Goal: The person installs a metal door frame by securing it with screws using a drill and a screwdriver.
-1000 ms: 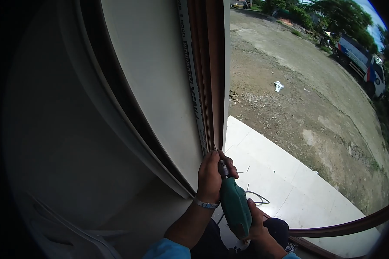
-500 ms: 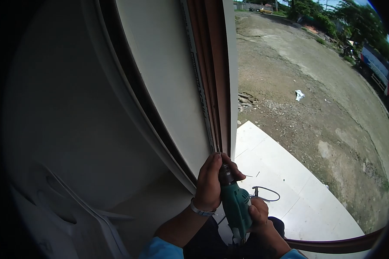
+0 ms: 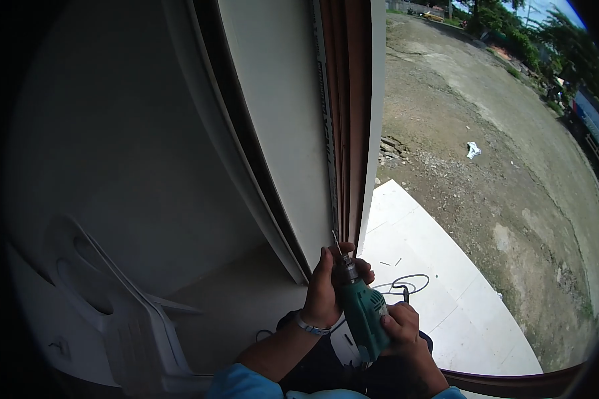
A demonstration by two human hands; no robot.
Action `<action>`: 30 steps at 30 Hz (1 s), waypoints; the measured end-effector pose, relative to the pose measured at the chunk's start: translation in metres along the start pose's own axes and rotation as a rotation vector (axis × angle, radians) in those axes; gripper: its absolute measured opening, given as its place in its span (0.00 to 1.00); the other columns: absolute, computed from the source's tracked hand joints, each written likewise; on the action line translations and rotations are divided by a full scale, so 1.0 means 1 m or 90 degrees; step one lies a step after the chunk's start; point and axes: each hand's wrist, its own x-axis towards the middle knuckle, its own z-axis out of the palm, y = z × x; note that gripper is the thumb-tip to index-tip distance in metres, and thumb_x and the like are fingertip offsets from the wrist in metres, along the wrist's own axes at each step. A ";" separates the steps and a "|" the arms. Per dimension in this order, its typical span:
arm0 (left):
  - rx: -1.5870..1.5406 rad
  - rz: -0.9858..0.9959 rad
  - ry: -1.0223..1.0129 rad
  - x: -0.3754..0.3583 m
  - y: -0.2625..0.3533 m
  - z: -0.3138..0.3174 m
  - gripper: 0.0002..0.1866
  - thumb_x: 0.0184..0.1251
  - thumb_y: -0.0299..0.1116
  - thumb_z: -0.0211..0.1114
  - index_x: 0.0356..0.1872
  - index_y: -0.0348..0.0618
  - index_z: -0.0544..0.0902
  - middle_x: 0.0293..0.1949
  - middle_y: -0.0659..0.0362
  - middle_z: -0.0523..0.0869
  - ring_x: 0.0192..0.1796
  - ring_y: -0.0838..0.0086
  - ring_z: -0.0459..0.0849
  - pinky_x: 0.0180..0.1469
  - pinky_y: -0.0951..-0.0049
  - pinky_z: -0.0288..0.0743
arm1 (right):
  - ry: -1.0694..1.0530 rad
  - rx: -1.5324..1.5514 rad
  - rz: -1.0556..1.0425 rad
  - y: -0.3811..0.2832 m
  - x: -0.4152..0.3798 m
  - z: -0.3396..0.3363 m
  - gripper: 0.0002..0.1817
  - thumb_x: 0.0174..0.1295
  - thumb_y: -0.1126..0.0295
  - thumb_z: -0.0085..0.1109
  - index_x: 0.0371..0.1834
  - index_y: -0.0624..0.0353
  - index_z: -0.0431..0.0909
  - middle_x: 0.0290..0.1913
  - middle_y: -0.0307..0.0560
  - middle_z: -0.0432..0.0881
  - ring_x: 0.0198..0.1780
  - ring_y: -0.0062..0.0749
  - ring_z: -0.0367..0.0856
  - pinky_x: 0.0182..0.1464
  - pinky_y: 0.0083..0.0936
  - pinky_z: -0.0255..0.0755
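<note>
A green power drill (image 3: 363, 316) points away from me, its thin metal bit (image 3: 337, 241) overlapping the lower part of the brown door frame (image 3: 354, 133). My left hand (image 3: 323, 292) is curled around the chuck (image 3: 347, 270), with the thumb on the near side and fingertips showing past the far side. On the drill's handle, my right hand (image 3: 402, 326) is closed, and most of the handle is hidden by it. A printed strip (image 3: 326, 100) runs down the frame beside the grooves.
A white plastic chair (image 3: 130, 319) stands at the lower left. White tiles (image 3: 446, 286) outside the frame carry a looped cable (image 3: 412, 284) and small thin pieces (image 3: 393, 262). Beyond lies rough ground (image 3: 459, 193) with a white scrap (image 3: 473, 149).
The drill has drawn back slightly, and more of its bit shows. My left fingers have loosened and spread around the chuck. The view has shifted left, showing more of the chair.
</note>
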 end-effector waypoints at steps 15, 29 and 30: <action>0.023 -0.351 0.226 -0.010 -0.046 -0.055 0.12 0.65 0.32 0.61 0.22 0.44 0.74 0.22 0.59 0.79 0.34 0.69 0.83 0.44 0.66 0.79 | -0.219 -0.059 0.133 -0.011 -0.048 -0.006 0.47 0.25 0.56 0.74 0.61 0.39 0.71 0.38 0.46 0.79 0.30 0.38 0.79 0.32 0.34 0.69; 0.019 -0.354 0.172 -0.010 -0.048 -0.075 0.11 0.68 0.40 0.62 0.35 0.42 0.78 0.25 0.59 0.80 0.38 0.67 0.84 0.45 0.64 0.78 | -0.203 -0.040 0.155 -0.011 -0.047 0.008 0.46 0.29 0.55 0.75 0.61 0.40 0.70 0.42 0.51 0.79 0.33 0.43 0.81 0.34 0.36 0.71; 0.020 -0.359 0.175 -0.012 -0.048 -0.074 0.11 0.68 0.40 0.62 0.35 0.42 0.78 0.25 0.59 0.80 0.38 0.67 0.84 0.45 0.64 0.78 | -0.182 -0.035 0.142 -0.006 -0.052 0.010 0.44 0.31 0.54 0.75 0.61 0.40 0.70 0.42 0.52 0.79 0.33 0.43 0.81 0.34 0.35 0.70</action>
